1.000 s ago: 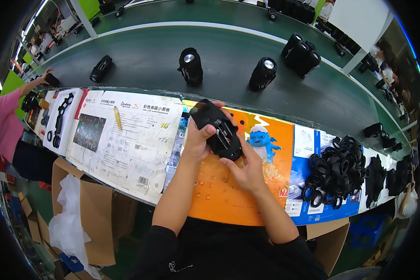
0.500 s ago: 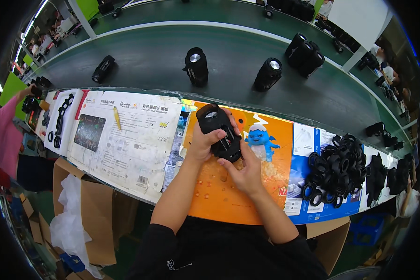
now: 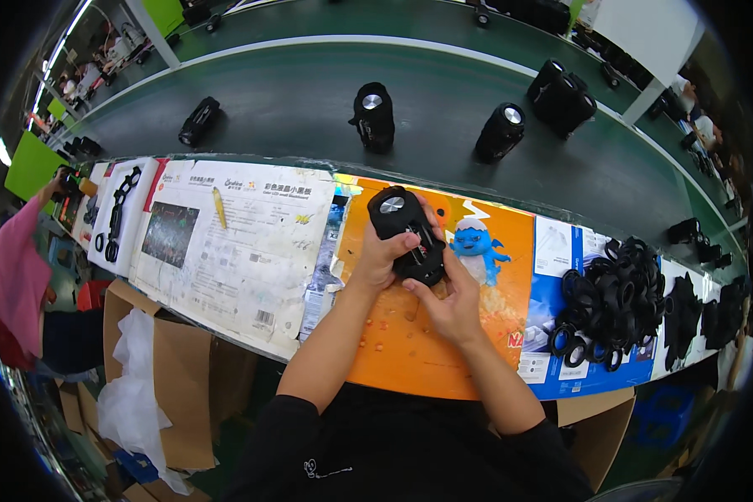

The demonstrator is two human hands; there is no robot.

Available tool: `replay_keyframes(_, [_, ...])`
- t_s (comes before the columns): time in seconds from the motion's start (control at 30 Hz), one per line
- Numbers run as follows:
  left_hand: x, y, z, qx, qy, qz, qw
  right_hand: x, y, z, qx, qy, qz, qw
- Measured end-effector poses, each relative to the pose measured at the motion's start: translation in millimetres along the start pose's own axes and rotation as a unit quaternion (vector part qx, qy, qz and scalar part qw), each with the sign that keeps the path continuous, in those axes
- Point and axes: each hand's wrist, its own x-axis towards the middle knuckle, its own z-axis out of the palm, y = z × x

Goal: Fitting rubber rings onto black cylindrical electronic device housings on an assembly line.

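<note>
A black cylindrical portable speaker (image 3: 391, 219) with a silver disc on its end is held over the orange sheet by both hands. My left hand (image 3: 378, 259) is closed around its left side, the thumb pressing across the body. My right hand (image 3: 453, 303) grips the lower right side, with its thumb near the bottom end and fingers behind. Part of the speaker is hidden under the fingers. Right of my hands lies a heap of black rings (image 3: 607, 305), and beyond it several flat black pieces (image 3: 683, 318).
Across the green conveyor belt (image 3: 284, 109) stand more black speakers (image 3: 375, 117), one lying down (image 3: 199, 121). A yellow pen (image 3: 219, 207) rests on the white printed sheet (image 3: 251, 251). A white tray (image 3: 125, 217) holds black straps. Cardboard boxes (image 3: 176, 393) stand below; a person in pink (image 3: 25, 272) works at left.
The whole view has shifted a little to the right. Speakers on the belt appear slightly further right. In my hands the speaker is turned slightly, showing its silver disc more fully.
</note>
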Motion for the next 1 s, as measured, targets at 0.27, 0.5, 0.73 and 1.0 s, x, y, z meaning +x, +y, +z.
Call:
replay_keyframes(0.27, [-3.3, -0.2, -11.8, -0.033, 0.029, 0.009, 0.999, 12.0, -8.2, -5.1, -0.087, -0.049, -0.024, 0.995])
replay_keyframes(0.5, [10.4, -13.4, -14.4, -0.004, 0.027, -0.021, 0.999, 4.4, -50.4, -100.5, -0.275, -0.070, 0.034, 0.958])
replay_keyframes(0.73, [5.9, -6.9, -11.7, -0.023, -0.001, -0.024, 0.999, 0.0, -84.1, -240.2, -0.540, 0.024, 0.064, 0.839])
replay_keyframes(1.0, [10.2, -10.3, -20.1, 0.044, 0.004, -0.060, 0.997, 22.0, -68.5, -302.0, -0.585, -0.138, 0.180, 0.778])
